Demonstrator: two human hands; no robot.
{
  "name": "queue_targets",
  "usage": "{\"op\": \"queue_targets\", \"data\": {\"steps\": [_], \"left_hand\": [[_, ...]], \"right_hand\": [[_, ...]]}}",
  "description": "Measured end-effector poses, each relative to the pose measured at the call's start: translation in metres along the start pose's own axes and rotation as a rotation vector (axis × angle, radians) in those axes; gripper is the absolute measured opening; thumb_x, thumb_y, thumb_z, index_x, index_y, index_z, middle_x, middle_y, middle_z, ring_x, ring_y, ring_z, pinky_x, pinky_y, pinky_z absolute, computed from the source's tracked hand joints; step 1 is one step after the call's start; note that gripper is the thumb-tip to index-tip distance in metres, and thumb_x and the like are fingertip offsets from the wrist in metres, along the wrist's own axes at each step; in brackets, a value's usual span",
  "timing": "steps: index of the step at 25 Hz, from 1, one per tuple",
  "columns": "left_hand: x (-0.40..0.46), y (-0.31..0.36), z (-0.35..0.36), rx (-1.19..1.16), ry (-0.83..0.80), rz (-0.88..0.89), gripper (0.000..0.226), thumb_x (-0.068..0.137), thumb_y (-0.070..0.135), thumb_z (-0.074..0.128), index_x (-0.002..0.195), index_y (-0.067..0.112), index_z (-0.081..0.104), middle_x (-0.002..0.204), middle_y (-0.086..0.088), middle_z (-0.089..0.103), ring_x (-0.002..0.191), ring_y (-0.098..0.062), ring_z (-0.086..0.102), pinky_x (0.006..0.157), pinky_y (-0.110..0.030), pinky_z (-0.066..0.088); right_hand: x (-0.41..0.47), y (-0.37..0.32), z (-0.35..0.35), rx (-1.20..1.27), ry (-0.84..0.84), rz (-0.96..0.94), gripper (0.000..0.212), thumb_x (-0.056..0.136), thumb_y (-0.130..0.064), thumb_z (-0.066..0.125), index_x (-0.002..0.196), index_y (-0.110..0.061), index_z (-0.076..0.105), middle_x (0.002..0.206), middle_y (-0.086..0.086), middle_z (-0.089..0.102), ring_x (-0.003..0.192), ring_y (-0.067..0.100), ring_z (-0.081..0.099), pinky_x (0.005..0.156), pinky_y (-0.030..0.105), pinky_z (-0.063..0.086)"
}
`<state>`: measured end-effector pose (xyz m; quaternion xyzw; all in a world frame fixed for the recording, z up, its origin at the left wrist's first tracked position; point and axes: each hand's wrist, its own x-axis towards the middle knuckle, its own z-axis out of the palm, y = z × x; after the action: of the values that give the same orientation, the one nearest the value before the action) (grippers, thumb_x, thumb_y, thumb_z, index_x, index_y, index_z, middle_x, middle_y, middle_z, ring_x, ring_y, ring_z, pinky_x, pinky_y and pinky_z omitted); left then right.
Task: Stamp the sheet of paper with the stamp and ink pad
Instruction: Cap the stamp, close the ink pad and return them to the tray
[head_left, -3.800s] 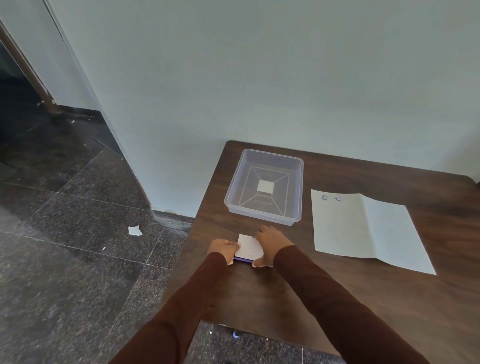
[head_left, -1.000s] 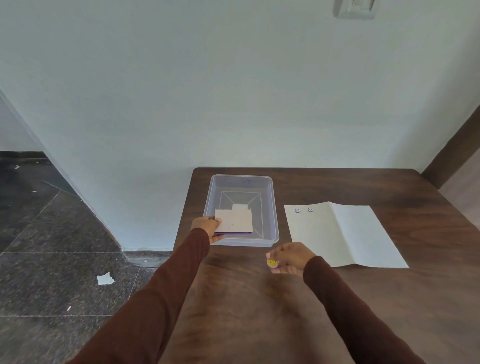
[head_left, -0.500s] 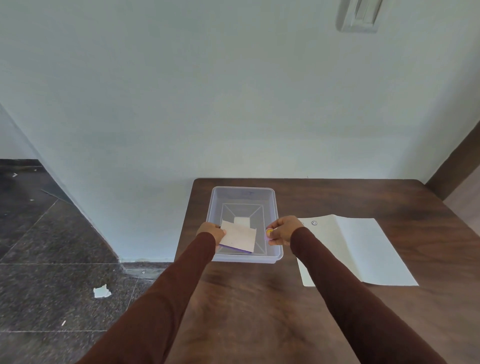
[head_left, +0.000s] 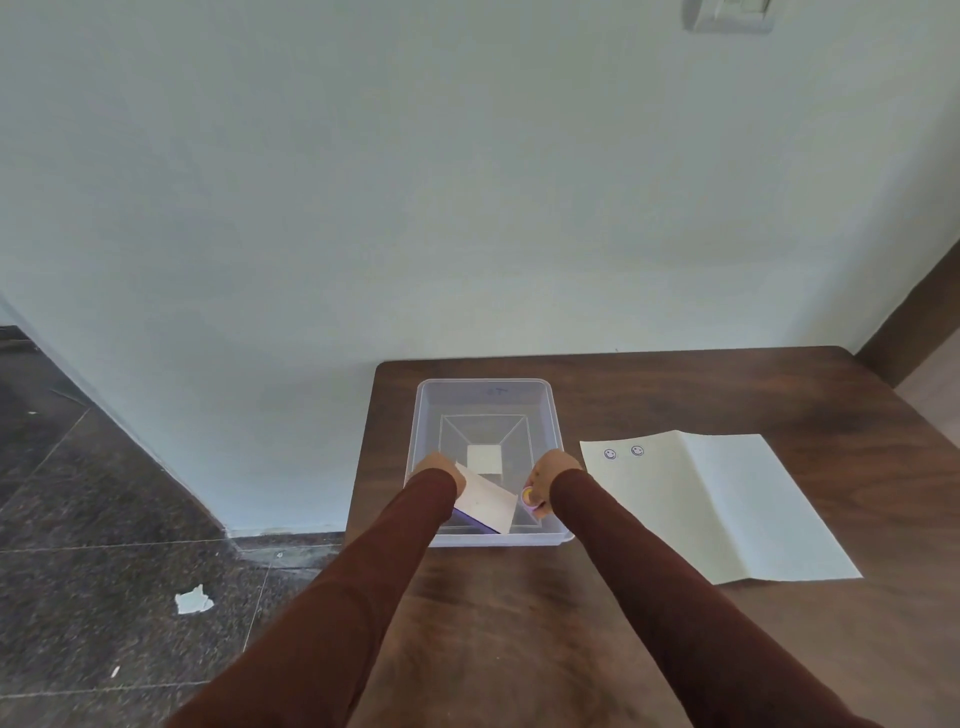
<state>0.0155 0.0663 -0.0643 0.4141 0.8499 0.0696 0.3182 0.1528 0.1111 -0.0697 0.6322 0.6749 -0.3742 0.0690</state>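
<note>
A clear plastic tray (head_left: 485, 391) stands at the table's back left. My left hand (head_left: 435, 467) holds the flat ink pad (head_left: 487, 502), white on top with a purple edge, tilted inside the tray's near end. My right hand (head_left: 551, 477) grips a small round stamp (head_left: 529, 498) with a yellow and pink top, just inside the tray's right wall. The white sheet of paper (head_left: 711, 504) lies flat to the right of the tray and bears two smiley prints (head_left: 623, 452) near its far left corner.
The dark wooden table (head_left: 519, 623) butts against a pale wall. Its left edge drops to a dark tiled floor with a paper scrap (head_left: 194, 599). A small white square (head_left: 484, 458) shows at the tray's bottom.
Both hands moved from the table near the tray into the tray: the ink pad now tilts lower inside it, and the stamp went from the table front to the tray's right side.
</note>
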Motion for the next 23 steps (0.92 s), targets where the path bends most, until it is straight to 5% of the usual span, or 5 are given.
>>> {"op": "queue_targets", "data": {"steps": [5,9,12,15,23], "left_hand": [[0.002,0.003,0.006,0.186,-0.044,0.032,0.038,0.096,0.007,0.042,0.132,-0.002,0.047,0.14,-0.016,0.052,0.13,-0.03,0.049,0.106,-0.029,0.04],[0.0,0.004,0.009,0.301,-0.083,0.054,0.038,0.095,0.008,0.044,0.132,-0.002,0.048,0.14,-0.015,0.052,0.129,-0.029,0.05,0.108,-0.031,0.039],[-0.001,0.003,0.009,0.35,-0.092,0.07,0.038,0.095,0.008,0.045,0.132,-0.001,0.048,0.14,-0.014,0.052,0.13,-0.028,0.05,0.108,-0.032,0.039],[-0.001,-0.001,0.009,0.367,-0.109,0.062,0.037,0.096,0.008,0.044,0.132,-0.002,0.048,0.139,-0.014,0.053,0.128,-0.027,0.052,0.106,-0.032,0.041],[-0.006,-0.005,0.014,0.349,-0.025,0.105,0.036,0.094,0.004,0.046,0.129,-0.001,0.051,0.137,-0.016,0.055,0.128,-0.029,0.052,0.106,-0.033,0.041]], "right_hand": [[0.001,-0.002,-0.001,-0.144,-0.029,0.004,0.03,0.084,-0.014,0.061,0.109,0.001,0.068,0.114,0.015,0.07,0.083,0.019,0.058,0.059,0.022,0.045],[0.002,-0.006,-0.003,-0.228,-0.063,0.027,0.03,0.077,-0.012,0.066,0.104,0.0,0.072,0.072,0.01,0.073,0.067,0.02,0.058,0.066,0.022,0.051],[0.001,-0.008,-0.003,-0.279,-0.077,0.023,0.021,0.078,-0.009,0.066,0.094,0.002,0.072,0.076,0.01,0.07,0.071,0.018,0.066,0.081,0.025,0.054],[-0.001,-0.009,-0.004,-0.277,-0.089,0.053,0.022,0.082,-0.006,0.062,0.061,-0.003,0.057,0.038,0.0,0.06,0.046,0.01,0.064,0.061,0.02,0.048],[-0.005,-0.004,-0.003,-0.089,-0.046,0.032,0.023,0.081,-0.001,0.063,0.103,0.004,0.065,0.113,0.017,0.07,0.094,0.028,0.071,0.084,0.028,0.053]]}}
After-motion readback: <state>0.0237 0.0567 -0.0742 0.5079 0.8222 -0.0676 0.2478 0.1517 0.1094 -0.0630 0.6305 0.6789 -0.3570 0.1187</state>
